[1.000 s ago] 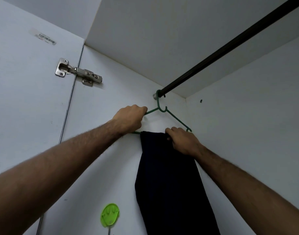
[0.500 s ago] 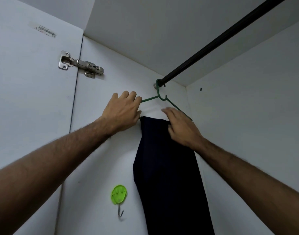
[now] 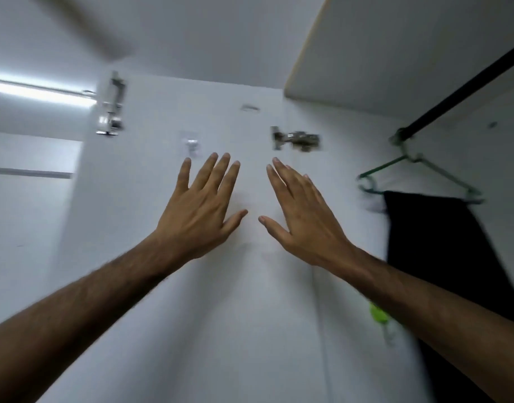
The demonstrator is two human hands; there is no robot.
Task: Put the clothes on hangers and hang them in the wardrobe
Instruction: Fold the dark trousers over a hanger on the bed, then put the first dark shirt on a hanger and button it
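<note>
A green hanger (image 3: 378, 171) hangs by its hook from the dark wardrobe rail (image 3: 465, 91) at the right. A dark folded garment (image 3: 433, 245) drapes over the hanger's bar and falls straight down. My left hand (image 3: 202, 207) and my right hand (image 3: 302, 216) are raised side by side in front of the white wardrobe door, well left of the hanger. Both have their fingers spread straight and hold nothing.
The open white door (image 3: 220, 286) carries a metal hinge (image 3: 296, 140) and a small clear hook (image 3: 190, 144). A lime-green hook (image 3: 379, 314) sits on the side panel behind my right forearm. A second hinge (image 3: 111, 109) and a bright ceiling light (image 3: 37, 91) lie at the left.
Both hands let go of the hanger and garment and moved away to the left, fingers spread. The view swung left, so the hanger now sits at the right.
</note>
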